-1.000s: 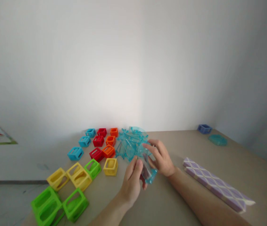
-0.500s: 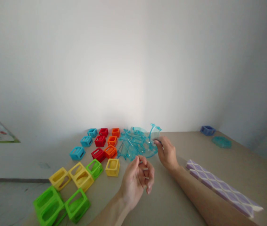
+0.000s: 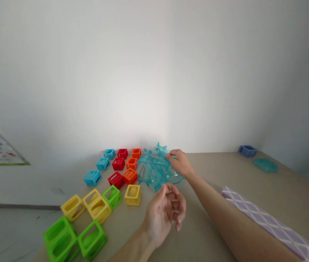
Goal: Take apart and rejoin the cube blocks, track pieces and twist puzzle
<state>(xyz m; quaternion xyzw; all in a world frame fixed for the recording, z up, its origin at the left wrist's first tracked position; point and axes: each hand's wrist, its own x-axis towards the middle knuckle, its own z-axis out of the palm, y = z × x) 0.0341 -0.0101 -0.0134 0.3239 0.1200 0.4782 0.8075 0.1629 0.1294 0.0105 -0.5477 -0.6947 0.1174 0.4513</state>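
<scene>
A heap of clear blue plastic pieces lies near the back of the table, by the wall. My right hand is at the heap's back right, its fingers pinched on a curved clear blue piece at the top. My left hand is in front of the heap, palm turned up and fingers loosely curled apart, with nothing in it. Left of it sits a yellow block. Red blocks and orange blocks stand beside the heap's left side.
Blue blocks, yellow blocks and green blocks stand on the left. A purple checked strip lies at the right, partly behind my right forearm. Farther back are a dark blue block and a teal piece.
My right hand has moved left over the heap with the curved clear piece. My left hand has shifted slightly right in view, still loosely curled. The view has turned a little left.
</scene>
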